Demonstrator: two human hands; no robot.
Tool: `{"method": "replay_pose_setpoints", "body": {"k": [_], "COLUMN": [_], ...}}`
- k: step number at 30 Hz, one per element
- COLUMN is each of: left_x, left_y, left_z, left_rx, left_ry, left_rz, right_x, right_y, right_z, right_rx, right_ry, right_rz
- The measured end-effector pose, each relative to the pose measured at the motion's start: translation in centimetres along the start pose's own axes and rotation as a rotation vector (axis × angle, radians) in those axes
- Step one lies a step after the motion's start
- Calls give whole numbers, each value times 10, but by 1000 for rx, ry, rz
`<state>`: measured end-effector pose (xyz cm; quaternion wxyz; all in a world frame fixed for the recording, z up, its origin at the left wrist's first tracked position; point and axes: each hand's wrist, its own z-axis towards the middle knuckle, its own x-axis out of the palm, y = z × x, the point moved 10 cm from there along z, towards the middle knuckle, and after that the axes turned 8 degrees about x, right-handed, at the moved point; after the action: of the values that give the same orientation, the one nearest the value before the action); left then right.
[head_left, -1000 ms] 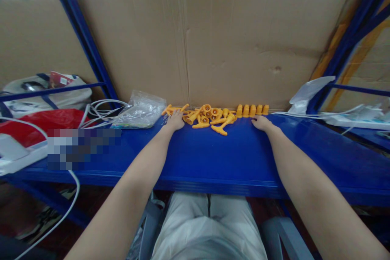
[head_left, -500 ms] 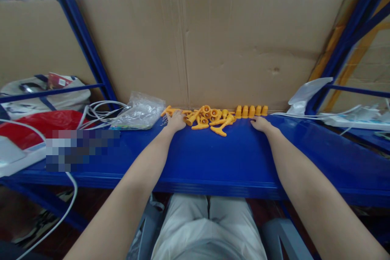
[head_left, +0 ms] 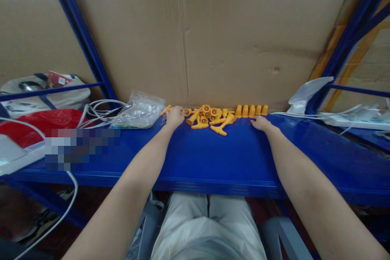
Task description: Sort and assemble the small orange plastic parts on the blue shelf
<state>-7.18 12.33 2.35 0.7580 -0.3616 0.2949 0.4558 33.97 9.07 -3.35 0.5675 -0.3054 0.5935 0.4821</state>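
Centrally, a heap of orange T-handled pieces [head_left: 214,112] lies at the back of the blue table [head_left: 213,154], one handle [head_left: 218,130] projecting toward the near edge. To its right stand five orange caps [head_left: 251,111] in a row. The left hand [head_left: 176,117] covers the heap's left end, between an orange tip [head_left: 166,109] and a flared socket [head_left: 187,112]; its fingers are bent, but whether they grip a piece cannot be told. The right hand [head_left: 259,123] rests just in front of the caps, fingers curled, their hold likewise unclear. Handling is probably best done by pinching one piece by its stem, lifting it clear of neighbouring handles, and keeping the right wrist off the caps, which may topple. Beyond, a clear plastic bag [head_left: 141,109] lies left; a cardboard panel [head_left: 231,40] rises behind.
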Motion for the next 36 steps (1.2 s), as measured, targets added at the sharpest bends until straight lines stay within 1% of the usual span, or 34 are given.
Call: {"method": "replay_pose_setpoints", "body": {"k": [2, 4, 6, 8, 10, 14, 19, 21, 22, 24, 26, 29, 31, 33, 36], "left_x": [-5, -5, 1, 11, 18, 21, 20, 17, 15, 10, 5, -6, -13, -18, -20], "left_y": [5, 12, 20, 27, 32, 37, 40, 39, 39, 39, 37, 29, 17, 2, -24], "left_z": [1, 2, 2, 2, 1, 0, -2, -1, 0, 2, 5, 11, 14, 15, 13], "left_rx": [-52, -114, -204, -314, -409, -498, -541, -531, -524, -507, -464, -323, -193, -80, 38], "left_ry": [-78, -156, -203, -222, -246, -272, -288, -322, -346, -397, -445, -516, -547, -550, -512], "left_rz": [-126, -316, -549, -765, -925, -1089, -1139, -1147, -1149, -1148, -1135, -1097, -1075, -1060, -1021], "right_x": [1, 1, 1, 0, -1, -2, -5, -10, -16, -33, -54, -83, -94, -97, -93], "right_y": [0, -1, 0, 0, -1, 0, 2, 3, 4, 8, 18, 45, 68, 93, 133], "right_z": [0, 1, 1, 1, 0, -2, -9, -14, -17, -21, -26, -36, -43, -51, -68], "right_rx": [4, 5, 1, 2, 9, 13, 21, 37, 50, 70, 54, -62, -170, -302, -491], "right_ry": [4, 6, 2, -1, 1, -2, 10, 3, -22, -118, -264, -475, -550, -543, -435], "right_rz": [-8, -12, -11, -10, -6, 4, 4, 6, 8, 23, 79, 246, 388, 523, 667]}}
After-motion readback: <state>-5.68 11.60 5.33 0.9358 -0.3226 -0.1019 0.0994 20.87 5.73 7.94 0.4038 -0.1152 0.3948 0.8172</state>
